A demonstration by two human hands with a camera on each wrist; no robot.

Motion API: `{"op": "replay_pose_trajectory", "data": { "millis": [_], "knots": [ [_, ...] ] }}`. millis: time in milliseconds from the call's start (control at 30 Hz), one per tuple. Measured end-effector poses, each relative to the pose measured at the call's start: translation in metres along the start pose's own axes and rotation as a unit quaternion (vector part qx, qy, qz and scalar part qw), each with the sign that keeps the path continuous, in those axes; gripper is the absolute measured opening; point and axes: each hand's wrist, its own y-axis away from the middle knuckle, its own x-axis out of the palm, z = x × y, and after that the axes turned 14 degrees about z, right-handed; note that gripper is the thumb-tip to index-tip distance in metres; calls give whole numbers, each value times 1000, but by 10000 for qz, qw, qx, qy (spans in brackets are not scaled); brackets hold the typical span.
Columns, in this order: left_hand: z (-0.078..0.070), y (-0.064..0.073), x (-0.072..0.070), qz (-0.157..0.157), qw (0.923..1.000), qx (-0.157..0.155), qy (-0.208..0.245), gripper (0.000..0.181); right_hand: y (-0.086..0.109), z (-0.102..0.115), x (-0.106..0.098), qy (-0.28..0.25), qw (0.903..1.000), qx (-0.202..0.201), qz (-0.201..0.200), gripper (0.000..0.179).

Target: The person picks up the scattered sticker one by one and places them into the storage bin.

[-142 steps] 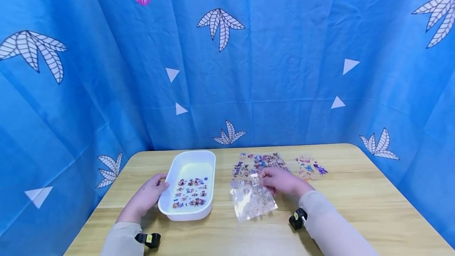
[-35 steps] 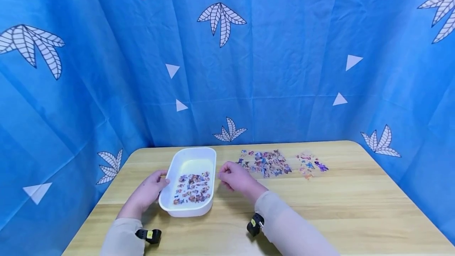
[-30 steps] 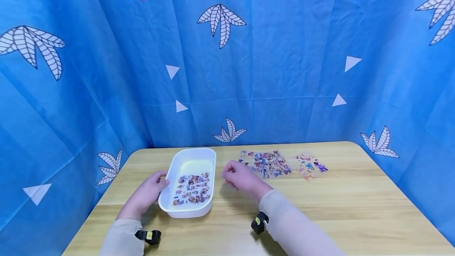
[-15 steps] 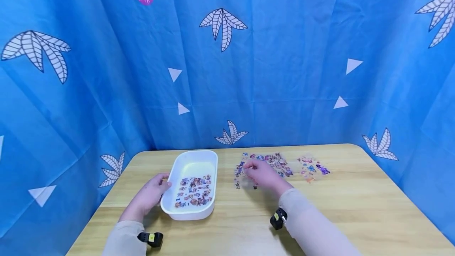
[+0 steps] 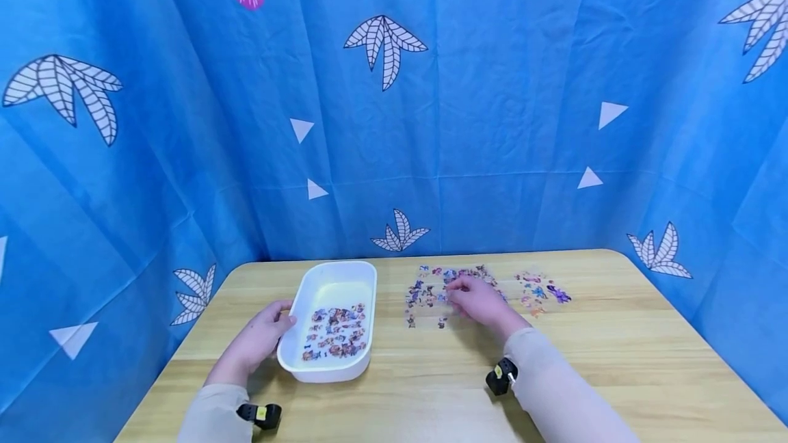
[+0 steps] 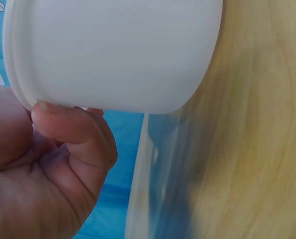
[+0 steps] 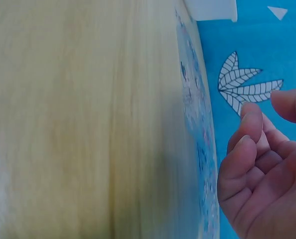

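Observation:
My left hand (image 5: 260, 336) grips the left rim of a white plastic tub (image 5: 364, 351), thumb on the edge. The left wrist view shows its fingers (image 6: 71, 124) bent against the tub's outer wall. Transparent sticker sheets (image 5: 338, 323) with small cartoon figures lie inside the tub. My right hand (image 5: 483, 303) hovers over more clear sticker sheets (image 5: 425, 296) on the table, hiding part of them. In the right wrist view my right hand (image 7: 267, 179) has loosely bent fingers, with thumb and index apart and nothing between them.
A smaller clear sheet (image 5: 535, 292) with pink, blue and purple stickers lies to the right of the pile. The wooden table (image 5: 418, 402) ends at a blue patterned curtain (image 5: 492, 122) behind and at the sides.
My right hand held a clear sticker sheet by the pile earlier; more stickers now show in the tub. From beside the tub, that hand has moved back right over the pile. The left hand keeps its hold.

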Motion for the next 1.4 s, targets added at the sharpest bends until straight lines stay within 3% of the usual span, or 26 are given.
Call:
{"op": "replay_pose_trajectory", "data": {
  "millis": [200, 400, 800, 1033, 1400],
  "knots": [
    [1, 2, 2, -47, 10000, 2, 39, 49, 3, -4, -3, 144, 9998, 109, 72, 22],
    [1, 2, 1, -45, 10000, -9, 26, 49, 6, -9, -15, 406, 9986, 313, 121, 28],
    [5, -1, 1, -87, 9999, -8, 111, 47, 14, -24, -56, 1134, 9900, 835, -108, 36],
    [2, -1, 1, -30, 9998, 104, 161, 48, 18, -31, -77, 1094, 9880, 1085, -104, 43],
    [2, 1, 1, -53, 9999, 31, 122, 47, 21, -32, -81, 1427, 9836, 1092, 154, 48]
  ]
}}
